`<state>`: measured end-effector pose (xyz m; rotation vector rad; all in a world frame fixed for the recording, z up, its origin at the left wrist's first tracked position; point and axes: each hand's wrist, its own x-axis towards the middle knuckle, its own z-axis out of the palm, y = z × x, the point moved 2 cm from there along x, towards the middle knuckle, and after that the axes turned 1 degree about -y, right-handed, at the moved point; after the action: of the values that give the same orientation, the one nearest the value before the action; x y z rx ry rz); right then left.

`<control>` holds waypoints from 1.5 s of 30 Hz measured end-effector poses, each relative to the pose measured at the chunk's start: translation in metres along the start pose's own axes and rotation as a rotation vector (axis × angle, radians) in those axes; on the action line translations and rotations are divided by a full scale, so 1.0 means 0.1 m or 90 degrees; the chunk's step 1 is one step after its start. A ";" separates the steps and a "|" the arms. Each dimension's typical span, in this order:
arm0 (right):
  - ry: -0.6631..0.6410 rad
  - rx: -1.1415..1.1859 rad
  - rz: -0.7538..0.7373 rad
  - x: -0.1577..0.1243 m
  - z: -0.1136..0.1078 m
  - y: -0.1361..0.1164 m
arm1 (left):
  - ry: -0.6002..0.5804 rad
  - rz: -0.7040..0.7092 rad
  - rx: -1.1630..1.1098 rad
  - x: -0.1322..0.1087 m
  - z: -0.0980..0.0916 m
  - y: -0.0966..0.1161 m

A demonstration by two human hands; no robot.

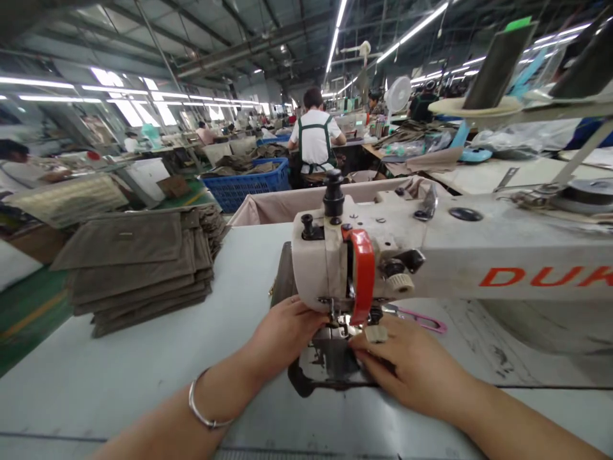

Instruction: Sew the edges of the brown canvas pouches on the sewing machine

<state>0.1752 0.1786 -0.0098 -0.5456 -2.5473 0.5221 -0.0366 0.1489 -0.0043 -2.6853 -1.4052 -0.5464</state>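
Observation:
A white sewing machine (311, 268) with a red thread-lever guard (363, 275) stands before me. My left hand (282, 329), with a silver bangle on its wrist, is left of the presser foot, its fingers closed on a dark grey-brown fabric piece (284, 276) that shows behind it under the machine head. My right hand (412, 361) is at the right of the presser foot, fingertips pinched together at the dark material in front of the needle. The machine head hides part of the fabric and some fingertips. Pink-handled thread snips (424, 319) lie behind my right hand.
A stack of grey-brown fabric pieces (129, 275) sits on the table's left side. Behind the machine are a pink cloth-lined bin (268, 207) and a blue crate (249, 185) of fabric. Thread cones (498, 70) stand at right. A person in white (313, 137) sits ahead.

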 end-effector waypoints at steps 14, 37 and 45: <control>0.018 -0.142 0.012 0.02 0.14 -0.02 | -0.051 0.034 -0.036 -0.01 0.10 -0.05; -0.016 -0.036 0.008 0.02 0.04 0.01 | -0.127 -0.154 -0.017 0.00 -0.23 0.13; -0.079 0.011 -0.022 -0.01 -0.02 -0.01 | -0.254 -0.188 -0.101 -0.13 -0.48 0.60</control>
<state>0.1768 0.1776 -0.0081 -0.4753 -2.6623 0.5819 -0.0086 0.0931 0.0429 -2.8408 -1.9559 -0.1393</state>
